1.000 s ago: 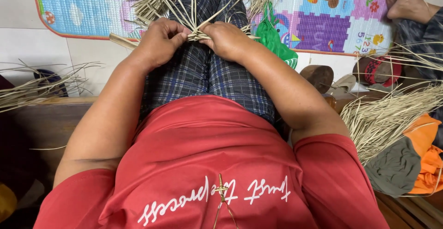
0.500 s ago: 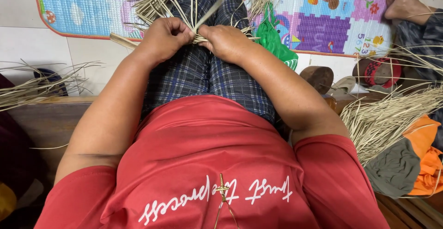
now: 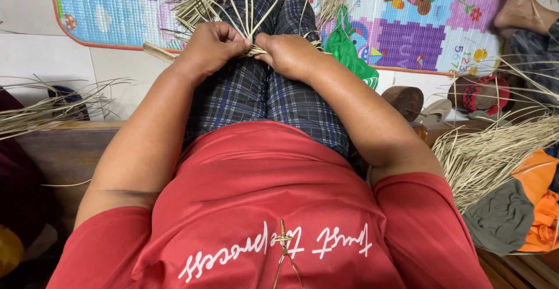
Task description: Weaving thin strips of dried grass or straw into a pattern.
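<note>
Your left hand (image 3: 212,47) is closed in a tight fist on the pale, flat dried straw strips (image 3: 250,9) over your knees, and against half a second ago it sits a little further from the right, so the pinch has shifted slightly along the weave while the work itself stays where it was; that reads as a small tightening of a strand, not a new stage. At the far left edge of the dark wooden bench (image 3: 64,149) under you, a loose sheaf of the same dry straw (image 3: 41,105) lies untouched. The woven knot sits directly between your two hands, touching both, above your blue checked trousers (image 3: 256,97), with the free strips fanning up and away over the colourful padded play mat (image 3: 407,21). Your right hand (image 3: 288,53) is likewise closed, thumb and fingers pinching the strips at the knot. Just beyond it lies a crumpled green plastic bag (image 3: 349,53), and at the right edge a larger heap of straw (image 3: 495,152) rests beside orange and grey cloth (image 3: 524,207).
</note>
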